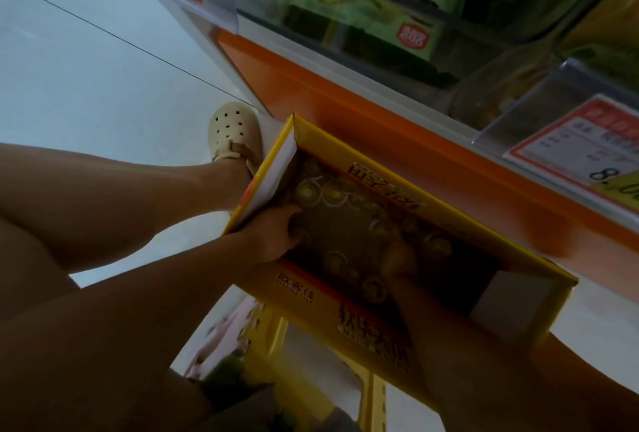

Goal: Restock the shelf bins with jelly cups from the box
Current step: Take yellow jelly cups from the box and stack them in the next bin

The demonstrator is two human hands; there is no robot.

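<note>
Restocking is judged to be partly done at most: many jelly cups [306, 191] are seen loose on the floor of the yellow box [345, 296], which sits just beside the orange shelf edge [380, 127]. 2 hands are inside it. The left hand [273, 234] is curled at the near left corner; the right hand [401, 258], blurred, is lowered among the cups. Whether either grasps a cup cannot be told. No cup is seen going toward the clear bins [567, 85] above, whose fill is not shown.

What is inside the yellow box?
Jelly cups scattered over the yellow box floor, plus left hand and right hand reaching in. The hands hide whatever lies beneath them.
</note>
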